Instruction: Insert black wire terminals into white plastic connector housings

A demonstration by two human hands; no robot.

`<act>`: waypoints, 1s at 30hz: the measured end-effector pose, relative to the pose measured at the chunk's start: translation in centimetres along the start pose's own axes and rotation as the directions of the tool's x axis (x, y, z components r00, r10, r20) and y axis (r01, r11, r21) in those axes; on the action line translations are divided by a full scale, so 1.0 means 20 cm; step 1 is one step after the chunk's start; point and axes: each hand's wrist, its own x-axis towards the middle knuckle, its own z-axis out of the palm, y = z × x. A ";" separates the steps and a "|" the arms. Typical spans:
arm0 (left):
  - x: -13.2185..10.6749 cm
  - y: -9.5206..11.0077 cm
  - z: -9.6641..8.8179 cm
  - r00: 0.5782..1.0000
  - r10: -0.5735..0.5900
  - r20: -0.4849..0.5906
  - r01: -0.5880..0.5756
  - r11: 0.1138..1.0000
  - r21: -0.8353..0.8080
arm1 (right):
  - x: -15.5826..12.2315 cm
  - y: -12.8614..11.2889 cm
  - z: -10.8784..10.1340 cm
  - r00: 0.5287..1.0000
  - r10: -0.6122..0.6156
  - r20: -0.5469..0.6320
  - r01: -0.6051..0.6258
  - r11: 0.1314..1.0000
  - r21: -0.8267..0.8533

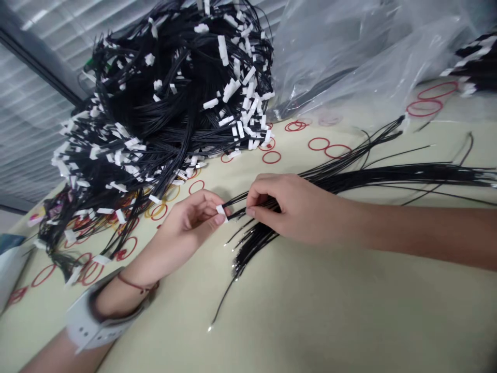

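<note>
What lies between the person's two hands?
The head view shows a white plastic connector and black wires between the left hand and right hand.

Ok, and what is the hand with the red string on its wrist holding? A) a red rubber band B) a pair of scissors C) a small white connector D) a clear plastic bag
C. The left hand pinches a small white connector between its fingers, with black wires running out of it.

Black wires, white connectors, red rubber bands.
</note>
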 end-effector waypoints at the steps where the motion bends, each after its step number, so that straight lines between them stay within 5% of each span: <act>1: 0.00 0.00 0.00 1.000 -0.002 0.009 0.002 1.000 -0.002 | 0.00 -0.01 -0.01 1.000 -0.001 0.027 0.001 1.000 -0.014; 7: 0.00 -0.01 0.00 1.000 0.004 0.014 -0.004 1.000 0.009 | -0.01 -0.04 -0.03 0.998 0.021 -0.054 -0.020 0.999 0.027; 15: -0.03 0.01 0.01 0.997 -0.061 0.043 0.065 0.993 -0.095 | -0.04 0.00 0.06 0.963 -0.154 -0.222 0.158 0.987 -0.001; 30: -0.02 0.00 0.01 0.993 -0.104 0.058 0.115 0.968 -0.221 | -0.05 0.00 0.07 0.969 -0.164 -0.186 0.125 0.971 -0.205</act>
